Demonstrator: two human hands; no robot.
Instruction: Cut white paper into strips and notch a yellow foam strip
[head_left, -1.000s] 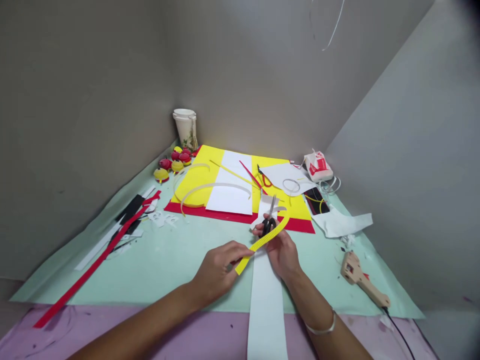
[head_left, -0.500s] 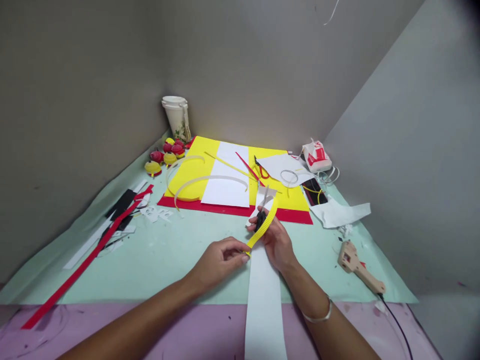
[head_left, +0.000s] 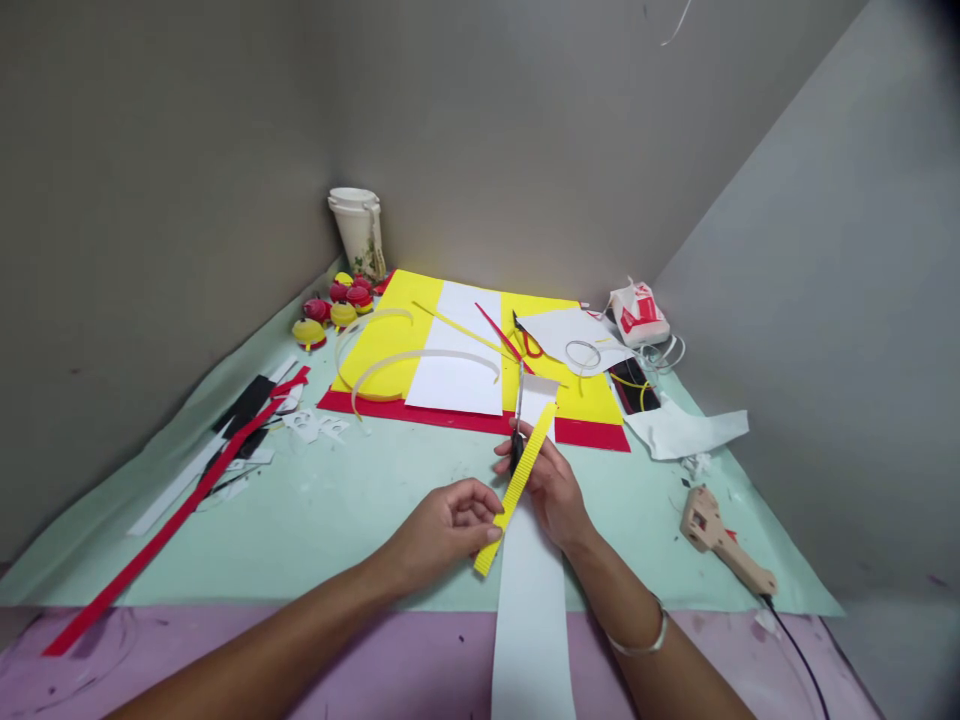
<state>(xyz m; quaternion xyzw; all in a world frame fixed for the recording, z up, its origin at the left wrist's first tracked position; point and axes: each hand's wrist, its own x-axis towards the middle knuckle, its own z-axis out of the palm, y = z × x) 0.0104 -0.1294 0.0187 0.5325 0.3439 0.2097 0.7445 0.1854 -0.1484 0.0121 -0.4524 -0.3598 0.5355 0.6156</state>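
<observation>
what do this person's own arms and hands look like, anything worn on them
The left hand and right hand are ungloved. No sleeve shows on the left forearm or right forearm. A slim, rounded, silvery-white bangle circles the right one; no marking on it can be made out.

The strip (head_left: 516, 490), bowed with its far end curling over a second ago and bent half a second ago, now runs straight on a slant; its near end, tucked at the fingertips of the left hand (head_left: 450, 525) half a second ago, now juts out below the thumb; the scissors (head_left: 517, 452) have turned from showing both handle loops to nearly edge-on, blades more upright.
</observation>
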